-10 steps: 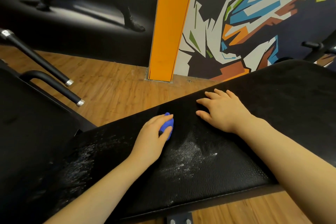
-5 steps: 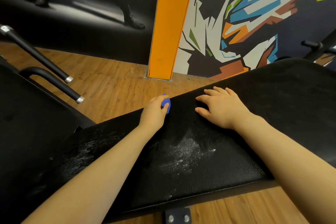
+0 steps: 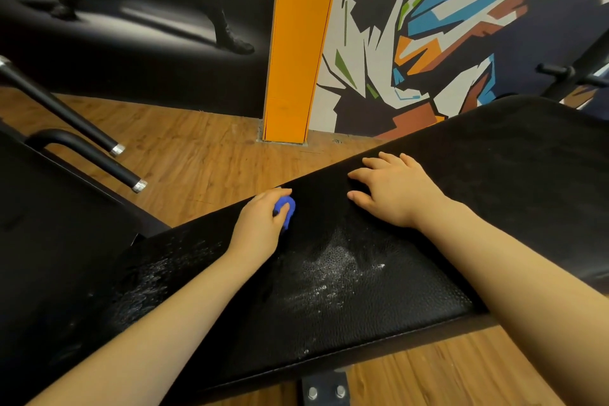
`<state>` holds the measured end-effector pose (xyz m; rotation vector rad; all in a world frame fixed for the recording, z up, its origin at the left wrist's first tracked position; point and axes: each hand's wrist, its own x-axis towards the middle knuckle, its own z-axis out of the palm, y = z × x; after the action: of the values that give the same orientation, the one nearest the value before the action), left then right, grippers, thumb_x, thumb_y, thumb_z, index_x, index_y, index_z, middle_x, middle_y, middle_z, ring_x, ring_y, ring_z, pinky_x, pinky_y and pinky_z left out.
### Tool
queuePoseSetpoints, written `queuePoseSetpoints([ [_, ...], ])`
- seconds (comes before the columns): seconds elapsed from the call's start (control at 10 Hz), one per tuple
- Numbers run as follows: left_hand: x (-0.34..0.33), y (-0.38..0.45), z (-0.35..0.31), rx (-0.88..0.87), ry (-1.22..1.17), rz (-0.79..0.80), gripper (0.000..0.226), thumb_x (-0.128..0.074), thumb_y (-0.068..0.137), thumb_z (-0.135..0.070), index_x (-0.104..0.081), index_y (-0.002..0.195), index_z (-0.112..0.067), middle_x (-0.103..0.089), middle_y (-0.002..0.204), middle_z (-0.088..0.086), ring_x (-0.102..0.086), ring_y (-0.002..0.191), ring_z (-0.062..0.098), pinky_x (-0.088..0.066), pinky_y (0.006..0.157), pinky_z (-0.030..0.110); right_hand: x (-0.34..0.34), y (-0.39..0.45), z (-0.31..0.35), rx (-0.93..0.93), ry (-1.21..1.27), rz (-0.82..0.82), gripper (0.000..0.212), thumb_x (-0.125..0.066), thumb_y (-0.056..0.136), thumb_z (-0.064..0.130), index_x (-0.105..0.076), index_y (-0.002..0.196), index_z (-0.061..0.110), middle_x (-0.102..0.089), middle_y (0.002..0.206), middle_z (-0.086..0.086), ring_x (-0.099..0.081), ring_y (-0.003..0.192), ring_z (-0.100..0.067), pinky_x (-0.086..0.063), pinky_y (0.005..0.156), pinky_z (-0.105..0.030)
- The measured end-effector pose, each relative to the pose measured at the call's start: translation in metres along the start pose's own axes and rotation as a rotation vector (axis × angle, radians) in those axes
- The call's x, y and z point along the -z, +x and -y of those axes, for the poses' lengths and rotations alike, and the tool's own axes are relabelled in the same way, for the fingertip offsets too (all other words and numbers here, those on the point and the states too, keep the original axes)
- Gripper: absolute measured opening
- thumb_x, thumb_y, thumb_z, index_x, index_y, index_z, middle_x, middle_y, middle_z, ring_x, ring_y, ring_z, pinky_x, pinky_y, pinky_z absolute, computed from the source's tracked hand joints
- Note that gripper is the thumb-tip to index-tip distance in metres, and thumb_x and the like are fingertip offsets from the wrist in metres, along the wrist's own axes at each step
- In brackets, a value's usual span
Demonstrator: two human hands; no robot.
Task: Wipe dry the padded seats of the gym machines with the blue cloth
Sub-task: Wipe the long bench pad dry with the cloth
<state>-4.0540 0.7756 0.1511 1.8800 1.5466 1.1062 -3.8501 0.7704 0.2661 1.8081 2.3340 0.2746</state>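
— How many things do you count there?

— One black padded seat [image 3: 379, 290], one blue cloth [image 3: 286, 208], two hands, two black bars with silver ends [image 3: 99, 155] at the left.

— How are the hands?

— The left hand [image 3: 260, 224] is curled around the cloth and presses it on the seat, near the far edge. The right hand [image 3: 392, 191] lies flat on the seat, fingers spread, arm stretched forward.

— And the cloth?

— Bunched small, mostly hidden under the fingers. The seat has shiny wet patches between the arms and left of them.
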Motion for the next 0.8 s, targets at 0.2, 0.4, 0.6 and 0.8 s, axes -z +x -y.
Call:
queuePoseSetpoints([
  [0.2, -0.005, 0.048, 0.004, 0.150, 0.042, -0.032, 0.038, -0.047, 0.102, -0.016, -0.050, 0.139, -0.014, -0.053, 0.138, 0.009, -0.051, 0.122, 0.024, -0.040, 0.093, 0.030, 0.000, -0.001, -0.001, 0.001, 0.008, -0.009, 0.053, -0.033, 0.100, 0.055, -0.035, 0.148, 0.032, -0.027, 0.159, -0.004, -0.015, 0.149, -0.029, -0.010, 0.119, -0.049],
  [0.4, 0.002, 0.027, 0.010, 0.159, 0.006, 0.024, 0.037, -0.048, 0.102, -0.020, -0.050, 0.139, -0.017, -0.057, 0.132, 0.004, -0.056, 0.105, 0.018, -0.040, 0.080, 0.025, 0.000, 0.001, -0.001, 0.003, 0.007, -0.016, 0.053, -0.034, 0.099, 0.055, -0.037, 0.147, 0.032, -0.030, 0.158, -0.004, -0.018, 0.148, -0.029, -0.012, 0.119, -0.050],
  [0.6, 0.019, -0.037, 0.006, 0.144, 0.013, 0.047, 0.042, -0.051, 0.100, -0.019, -0.047, 0.142, -0.022, -0.060, 0.122, -0.004, -0.057, 0.081, 0.000, -0.039, 0.076, 0.008, 0.003, -0.002, 0.002, -0.006, 0.002, -0.026, 0.053, -0.036, 0.098, 0.055, -0.039, 0.146, 0.033, -0.032, 0.156, -0.003, -0.021, 0.147, -0.028, -0.014, 0.118, -0.049],
  [0.8, 0.028, -0.048, -0.005, 0.196, 0.007, 0.064, 0.043, -0.049, 0.101, -0.018, -0.045, 0.144, -0.019, -0.052, 0.141, 0.004, -0.052, 0.124, 0.017, -0.036, 0.100, 0.022, 0.012, -0.013, 0.004, -0.015, 0.001, 0.020, 0.053, -0.035, 0.100, 0.053, -0.037, 0.148, 0.030, -0.029, 0.158, -0.004, -0.019, 0.148, -0.026, -0.013, 0.119, -0.047],
])
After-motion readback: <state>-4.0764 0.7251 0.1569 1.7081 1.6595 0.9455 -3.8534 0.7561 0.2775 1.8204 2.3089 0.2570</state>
